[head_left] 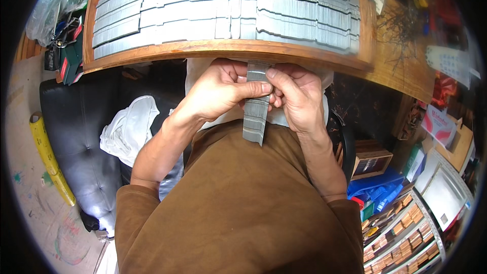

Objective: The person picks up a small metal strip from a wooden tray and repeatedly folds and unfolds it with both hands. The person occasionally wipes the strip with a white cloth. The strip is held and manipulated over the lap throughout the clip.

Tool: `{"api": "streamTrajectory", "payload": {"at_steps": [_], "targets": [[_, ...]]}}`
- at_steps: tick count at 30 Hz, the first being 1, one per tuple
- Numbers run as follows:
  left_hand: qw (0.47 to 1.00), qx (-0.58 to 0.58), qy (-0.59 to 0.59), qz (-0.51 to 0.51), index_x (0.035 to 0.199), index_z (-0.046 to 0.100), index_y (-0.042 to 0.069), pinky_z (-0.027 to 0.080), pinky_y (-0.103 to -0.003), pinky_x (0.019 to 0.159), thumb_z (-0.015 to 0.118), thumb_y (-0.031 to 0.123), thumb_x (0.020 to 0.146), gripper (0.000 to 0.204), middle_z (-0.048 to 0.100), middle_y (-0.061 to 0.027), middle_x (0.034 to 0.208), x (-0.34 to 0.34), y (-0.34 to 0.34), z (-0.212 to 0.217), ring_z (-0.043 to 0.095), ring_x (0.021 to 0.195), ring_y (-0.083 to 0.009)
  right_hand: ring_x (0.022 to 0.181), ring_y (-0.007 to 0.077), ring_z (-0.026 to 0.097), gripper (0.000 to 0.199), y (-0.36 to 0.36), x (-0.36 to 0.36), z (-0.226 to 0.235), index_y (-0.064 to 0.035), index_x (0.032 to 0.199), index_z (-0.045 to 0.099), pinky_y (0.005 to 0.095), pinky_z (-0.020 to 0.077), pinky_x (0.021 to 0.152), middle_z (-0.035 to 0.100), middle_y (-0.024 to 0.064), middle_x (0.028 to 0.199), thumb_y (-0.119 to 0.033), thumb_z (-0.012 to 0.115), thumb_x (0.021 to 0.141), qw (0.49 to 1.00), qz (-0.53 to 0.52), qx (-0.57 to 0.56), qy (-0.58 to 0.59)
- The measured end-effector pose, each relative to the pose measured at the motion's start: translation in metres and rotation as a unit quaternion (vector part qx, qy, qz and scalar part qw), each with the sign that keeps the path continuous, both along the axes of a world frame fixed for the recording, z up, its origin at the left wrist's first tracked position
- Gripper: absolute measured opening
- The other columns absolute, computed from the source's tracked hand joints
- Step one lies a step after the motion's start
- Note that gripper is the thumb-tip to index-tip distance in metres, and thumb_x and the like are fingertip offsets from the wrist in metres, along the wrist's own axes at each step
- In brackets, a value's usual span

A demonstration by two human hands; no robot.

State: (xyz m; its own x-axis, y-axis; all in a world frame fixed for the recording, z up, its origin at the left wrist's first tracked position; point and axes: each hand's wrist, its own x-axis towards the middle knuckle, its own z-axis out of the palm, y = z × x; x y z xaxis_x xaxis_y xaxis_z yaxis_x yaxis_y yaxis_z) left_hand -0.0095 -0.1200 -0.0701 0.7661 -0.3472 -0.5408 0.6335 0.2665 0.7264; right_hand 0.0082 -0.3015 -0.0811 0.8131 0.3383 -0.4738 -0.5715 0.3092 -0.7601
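Both hands, left hand and right hand, are pinching 1 long grey metal staple strip between closed fingers, just below the wooden tray's front rim. Rows of grey strips are filling that tray; a yellow roll is lying far left of it.

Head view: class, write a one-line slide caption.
Both hands, left hand and right hand, pinch a grey metal strip below a wooden tray.

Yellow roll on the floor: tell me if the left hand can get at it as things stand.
Probably not. The left hand is pinched with the right hand on the grey metal strip, and the yellow roll lies far out beyond the black seat.
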Motion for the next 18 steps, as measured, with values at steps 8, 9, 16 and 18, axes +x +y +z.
{"api": "streamTrajectory", "payload": {"at_steps": [8,9,16,18], "targets": [[1.0,-0.017,-0.005,0.001,0.104,0.069,-0.005,0.06,-0.034,0.077,0.071,0.008,0.091,0.018,0.073,-0.0133,0.089,0.0001,-0.001,0.0007,0.072,0.081,-0.0216,0.052,0.0079,0.052,0.012,0.0057,-0.0009,0.0083,0.0016,0.087,0.066,0.0206,0.0412,0.045,0.058,0.0024,0.066,-0.008,0.067,0.094,0.999,-0.021,-0.022,0.009],[1.0,-0.018,-0.004,0.001,0.104,0.069,-0.004,0.06,-0.034,0.077,0.071,0.008,0.091,0.018,0.073,-0.0132,0.089,0.0003,-0.0012,0.0014,0.072,0.081,-0.0215,0.052,0.008,0.052,0.012,0.0056,-0.0008,0.0078,0.0017,0.087,0.066,0.0207,0.0412,0.045,0.058,0.0025,0.066,-0.008,0.067,0.094,1.0,-0.021,-0.023,0.005],[1.0,-0.014,-0.007,0.004,0.104,0.069,-0.005,0.06,-0.034,0.077,0.07,0.008,0.091,0.018,0.073,-0.0129,0.089,-0.0006,-0.0004,-0.0019,0.072,0.081,-0.0213,0.054,0.0093,0.057,0.012,0.0018,-0.0012,0.0017,0.0056,0.091,0.067,0.0238,0.0493,0.047,0.064,0.0065,0.071,-0.007,0.067,0.093,1.0,-0.017,-0.005,0.005],[1.0,-0.016,-0.006,0.008,0.104,0.069,-0.005,0.06,-0.034,0.077,0.07,0.008,0.091,0.018,0.073,-0.013,0.089,-0.0008,-0.0008,-0.001,0.072,0.081,-0.0211,0.053,0.0092,0.054,0.013,0.005,-0.0015,0.0052,0.0036,0.088,0.066,0.0227,0.045,0.046,0.059,0.004,0.067,-0.008,0.067,0.094,1.0,-0.024,-0.016,0.006]]}}
